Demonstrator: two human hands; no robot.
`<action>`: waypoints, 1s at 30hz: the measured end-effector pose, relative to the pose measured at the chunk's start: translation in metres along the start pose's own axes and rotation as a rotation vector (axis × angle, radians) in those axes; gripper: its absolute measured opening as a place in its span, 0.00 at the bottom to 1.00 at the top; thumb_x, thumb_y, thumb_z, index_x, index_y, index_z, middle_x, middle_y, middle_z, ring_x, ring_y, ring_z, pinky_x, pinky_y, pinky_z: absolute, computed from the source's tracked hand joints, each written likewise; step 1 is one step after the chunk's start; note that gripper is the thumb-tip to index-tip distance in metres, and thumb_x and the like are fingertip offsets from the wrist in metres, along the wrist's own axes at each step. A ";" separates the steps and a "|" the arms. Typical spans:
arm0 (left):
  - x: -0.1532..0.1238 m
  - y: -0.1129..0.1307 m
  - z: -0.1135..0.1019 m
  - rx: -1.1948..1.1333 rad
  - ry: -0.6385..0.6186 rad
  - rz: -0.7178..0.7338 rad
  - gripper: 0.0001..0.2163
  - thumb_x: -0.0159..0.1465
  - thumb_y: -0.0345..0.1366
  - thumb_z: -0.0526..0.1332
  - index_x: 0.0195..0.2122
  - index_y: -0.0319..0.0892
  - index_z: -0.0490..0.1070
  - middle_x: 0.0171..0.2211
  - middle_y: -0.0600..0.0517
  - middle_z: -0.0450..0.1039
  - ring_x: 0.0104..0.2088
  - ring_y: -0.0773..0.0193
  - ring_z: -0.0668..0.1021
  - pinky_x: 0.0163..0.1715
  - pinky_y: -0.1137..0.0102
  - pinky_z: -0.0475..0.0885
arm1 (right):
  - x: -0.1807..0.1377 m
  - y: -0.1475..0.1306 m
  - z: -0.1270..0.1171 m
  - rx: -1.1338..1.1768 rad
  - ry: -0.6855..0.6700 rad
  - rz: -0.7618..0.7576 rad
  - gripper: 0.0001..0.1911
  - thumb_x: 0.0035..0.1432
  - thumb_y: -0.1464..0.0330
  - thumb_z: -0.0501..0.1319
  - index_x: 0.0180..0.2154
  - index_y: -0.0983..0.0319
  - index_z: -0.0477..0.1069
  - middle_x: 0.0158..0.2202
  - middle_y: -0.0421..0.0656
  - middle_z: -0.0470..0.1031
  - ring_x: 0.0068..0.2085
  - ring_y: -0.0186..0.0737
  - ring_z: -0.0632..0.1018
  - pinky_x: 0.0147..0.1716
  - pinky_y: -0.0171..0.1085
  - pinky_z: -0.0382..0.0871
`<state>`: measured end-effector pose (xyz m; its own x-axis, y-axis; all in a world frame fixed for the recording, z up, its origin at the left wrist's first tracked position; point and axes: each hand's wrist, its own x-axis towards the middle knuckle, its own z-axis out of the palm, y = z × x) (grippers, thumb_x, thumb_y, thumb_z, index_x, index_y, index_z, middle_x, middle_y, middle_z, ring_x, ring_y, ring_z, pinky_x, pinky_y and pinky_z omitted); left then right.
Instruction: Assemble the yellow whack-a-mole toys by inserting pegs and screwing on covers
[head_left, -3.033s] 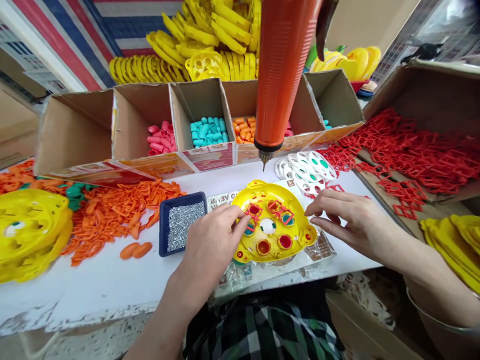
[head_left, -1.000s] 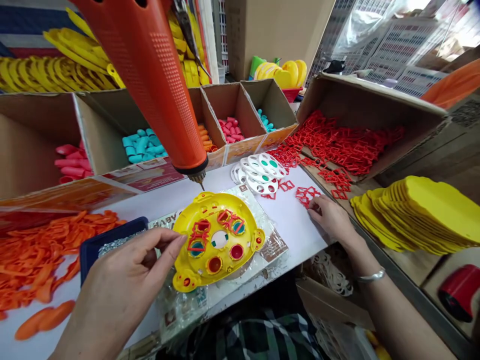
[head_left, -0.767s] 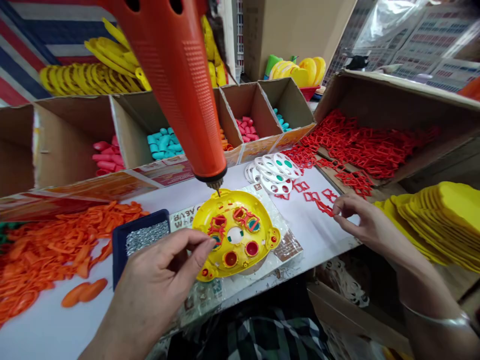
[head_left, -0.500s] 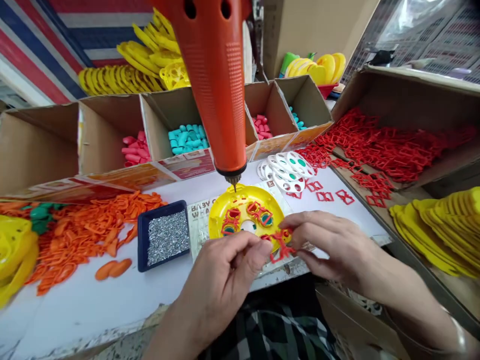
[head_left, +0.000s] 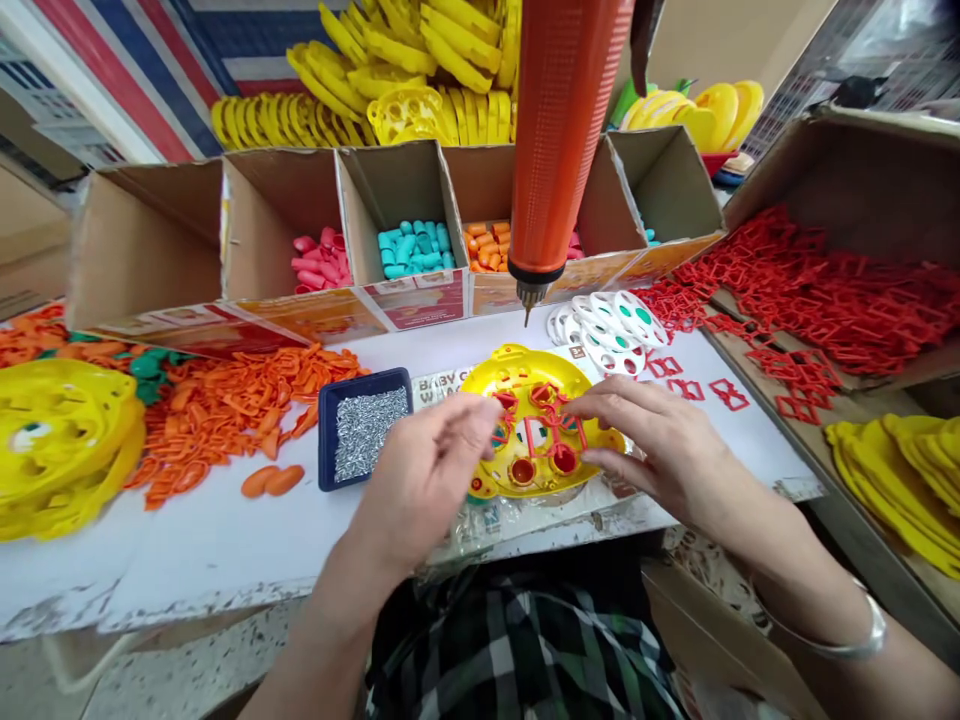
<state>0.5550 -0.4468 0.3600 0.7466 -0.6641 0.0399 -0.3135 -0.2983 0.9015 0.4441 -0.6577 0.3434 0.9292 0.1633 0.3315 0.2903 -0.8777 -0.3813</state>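
Note:
A yellow plastic toy shell lies open side up on the table under the tip of a hanging orange power screwdriver. Small red frames and coloured pieces are seated inside the shell. Over its right half, my right hand grips a red plastic frame at its right edge, between thumb and fingers. At the shell's left side is my left hand, its fingers bent together and slightly blurred; whether anything is between them is hidden.
A blue tray of small screws stands left, beside a heap of orange parts and yellow shells. Cardboard compartments line the back. White discs and loose red frames lie right, near a box of red frames.
My view has shifted, so the scene sits further right. My left hand has moved away from the red frame, which has come over the shell with my right hand.

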 end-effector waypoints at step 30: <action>-0.005 -0.013 0.022 0.750 -0.157 0.243 0.06 0.68 0.35 0.59 0.39 0.45 0.76 0.33 0.54 0.77 0.31 0.62 0.79 0.24 0.71 0.64 | 0.013 -0.002 0.008 0.007 -0.198 -0.057 0.05 0.66 0.72 0.59 0.42 0.63 0.72 0.39 0.46 0.73 0.40 0.45 0.75 0.39 0.42 0.66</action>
<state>0.5425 -0.4550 0.3387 0.5333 -0.8415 0.0862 -0.8088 -0.4775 0.3432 0.4572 -0.6497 0.3413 0.9379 0.2983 0.1772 0.3445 -0.8616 -0.3729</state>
